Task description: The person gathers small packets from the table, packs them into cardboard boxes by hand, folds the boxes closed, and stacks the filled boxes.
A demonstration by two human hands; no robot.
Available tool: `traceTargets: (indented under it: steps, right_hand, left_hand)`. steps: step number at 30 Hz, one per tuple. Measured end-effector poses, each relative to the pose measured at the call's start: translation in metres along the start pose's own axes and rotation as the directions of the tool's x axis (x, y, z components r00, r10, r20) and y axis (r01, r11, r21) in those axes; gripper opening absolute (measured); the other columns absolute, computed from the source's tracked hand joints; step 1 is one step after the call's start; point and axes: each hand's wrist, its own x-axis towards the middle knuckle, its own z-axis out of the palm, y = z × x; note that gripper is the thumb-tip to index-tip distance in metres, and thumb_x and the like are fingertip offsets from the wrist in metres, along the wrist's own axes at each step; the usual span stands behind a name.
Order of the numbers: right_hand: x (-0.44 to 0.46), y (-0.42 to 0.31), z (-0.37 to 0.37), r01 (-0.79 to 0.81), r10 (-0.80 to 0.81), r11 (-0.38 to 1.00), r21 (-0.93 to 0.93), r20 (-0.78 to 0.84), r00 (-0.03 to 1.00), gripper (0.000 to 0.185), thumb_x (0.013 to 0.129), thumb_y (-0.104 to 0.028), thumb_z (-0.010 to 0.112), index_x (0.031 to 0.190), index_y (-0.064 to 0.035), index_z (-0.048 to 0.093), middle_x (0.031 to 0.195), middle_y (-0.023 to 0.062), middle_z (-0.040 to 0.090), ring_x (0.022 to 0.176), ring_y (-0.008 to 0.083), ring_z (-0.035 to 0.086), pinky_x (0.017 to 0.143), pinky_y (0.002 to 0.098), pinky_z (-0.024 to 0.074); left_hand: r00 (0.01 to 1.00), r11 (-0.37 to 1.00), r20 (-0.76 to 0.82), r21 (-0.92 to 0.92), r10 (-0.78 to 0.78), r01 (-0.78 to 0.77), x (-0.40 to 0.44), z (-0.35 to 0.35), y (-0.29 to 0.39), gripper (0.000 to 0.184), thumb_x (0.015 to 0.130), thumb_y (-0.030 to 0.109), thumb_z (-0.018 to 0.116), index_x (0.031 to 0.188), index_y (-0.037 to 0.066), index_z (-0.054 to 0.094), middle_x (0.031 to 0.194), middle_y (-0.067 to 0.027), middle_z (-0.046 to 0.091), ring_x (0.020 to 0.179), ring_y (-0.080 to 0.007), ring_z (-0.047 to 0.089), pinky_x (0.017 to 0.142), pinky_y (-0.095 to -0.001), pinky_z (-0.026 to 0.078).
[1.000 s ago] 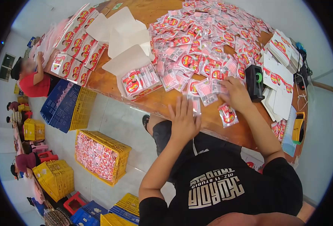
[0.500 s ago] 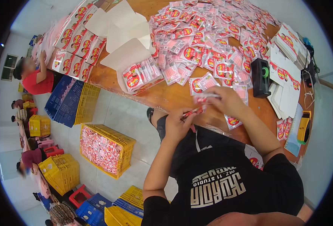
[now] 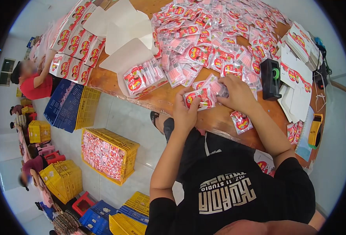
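Observation:
My left hand (image 3: 185, 111) is closed on a red-and-white candy packet (image 3: 200, 98), its printed face up and the thumb across its lower edge. Just to the right, my right hand (image 3: 235, 93) has its fingers bent around a second small packet (image 3: 220, 89), whose clear side with pink contents shows. Both packets are close together over the wooden table's near edge. Left of my hands stands an open white carton (image 3: 128, 83) with several packets (image 3: 143, 77) in rows. Beyond my hands spreads a large heap of the same packets (image 3: 204, 53).
A black tape dispenser (image 3: 271, 80) and flattened cartons (image 3: 298, 74) lie on the right. A yellow tape measure (image 3: 316, 131) sits by the table's right edge. Filled cartons (image 3: 73, 43) stack at left. On the floor is a yellow crate (image 3: 132, 160) of packets. Co-workers sit farther left.
My right hand has come down onto a packet at the pile's near side. My left hand has lifted slightly and turned its packet printed face up.

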Motion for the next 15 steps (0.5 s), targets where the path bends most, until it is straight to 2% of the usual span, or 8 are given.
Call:
traceTargets:
  steps: [7,9,10,11,12,13,14,15]
  right_hand:
    - [0.011,0.007,0.01,-0.009,0.013,0.999,0.035,-0.104,0.994,0.025,0.086,-0.018,0.073,0.107,-0.0055,0.07,0.099,0.0138,0.069,0.092,0.0365,0.069,0.079,0.0482,0.057]
    - [0.015,0.004,0.003,-0.094,0.104,0.992,0.079,-0.133,0.986,0.021,0.087,-0.015,0.069,0.104,-0.0034,0.07,0.098,0.0156,0.072,0.087,0.0389,0.069,0.076,0.0477,0.057]
    - [0.016,0.006,0.003,-0.087,0.098,0.993,0.083,-0.143,0.985,0.02,0.092,-0.014,0.067,0.108,-0.0019,0.068,0.095,0.0143,0.071,0.084,0.0307,0.071,0.074,0.0416,0.0569]
    - [0.018,0.01,0.006,-0.086,0.096,0.993,0.081,-0.135,0.986,0.02,0.092,-0.014,0.067,0.108,-0.0019,0.068,0.095,0.0143,0.071,0.084,0.0307,0.071,0.074,0.0416,0.0569]
    - [0.022,0.011,0.009,-0.153,0.178,0.896,0.416,-0.022,0.984,0.019,0.095,-0.015,0.066,0.109,-0.0021,0.068,0.092,0.0122,0.07,0.083,0.0241,0.07,0.074,0.0383,0.056]
    - [0.025,0.011,0.009,-0.229,0.215,0.685,0.692,0.108,0.971,0.018,0.098,-0.015,0.065,0.11,-0.0022,0.067,0.089,0.0101,0.068,0.081,0.0174,0.068,0.073,0.035,0.0551]
    - [0.025,0.009,0.008,-0.249,0.171,0.66,0.709,0.181,0.969,0.018,0.1,-0.016,0.066,0.111,-0.002,0.066,0.089,0.0087,0.066,0.082,0.013,0.065,0.074,0.0325,0.0538]
    - [0.029,-0.001,-0.001,-0.27,0.124,0.636,0.723,0.249,0.96,0.019,0.102,-0.018,0.066,0.111,-0.0017,0.065,0.089,0.0072,0.065,0.083,0.0085,0.062,0.075,0.0299,0.0525]
  left_hand:
    - [1.0,0.999,-0.003,0.047,0.012,-0.012,-0.002,-0.004,-0.003,0.041,0.101,0.01,0.072,0.135,-0.001,0.053,0.108,-0.0074,0.069,0.092,-0.0107,0.069,0.082,-0.026,0.058]
    - [0.999,0.998,-0.023,0.05,0.025,-0.024,-0.001,-0.005,-0.012,0.046,0.098,0.011,0.075,0.136,-0.003,0.053,0.109,-0.0096,0.069,0.093,-0.0134,0.07,0.081,-0.0283,0.058]
    - [0.999,0.998,-0.033,0.057,0.042,-0.04,-0.002,-0.005,-0.016,0.051,0.095,0.012,0.078,0.137,-0.004,0.052,0.111,-0.0118,0.068,0.093,-0.016,0.07,0.08,-0.0307,0.058]
    - [0.999,0.998,-0.038,0.053,0.036,-0.034,-0.005,-0.006,-0.02,0.051,0.095,0.012,0.078,0.137,-0.004,0.052,0.111,-0.0118,0.068,0.093,-0.016,0.07,0.08,-0.0307,0.058]
    - [0.996,0.993,0.016,0.068,0.092,-0.093,-0.009,-0.007,-0.019,0.055,0.093,0.01,0.081,0.138,-0.002,0.052,0.111,-0.0101,0.068,0.097,-0.0144,0.069,0.084,-0.0292,0.058]
    - [0.986,0.984,0.072,0.08,0.151,-0.156,-0.012,-0.007,-0.018,0.06,0.091,0.009,0.084,0.14,-0.001,0.051,0.111,-0.0083,0.067,0.1,-0.0127,0.068,0.087,-0.0278,0.057]
    - [0.983,0.989,0.131,0.046,0.131,-0.138,-0.015,-0.008,-0.025,0.066,0.085,0.022,0.09,0.138,0.002,0.057,0.109,-0.012,0.069,0.096,-0.0211,0.071,0.081,-0.0349,0.057]
    - [0.927,0.909,0.207,0.218,0.312,-0.355,-0.015,-0.01,-0.021,0.062,0.083,0.023,0.09,0.135,0.005,0.061,0.109,-0.0122,0.07,0.096,-0.0253,0.071,0.082,-0.0372,0.057]
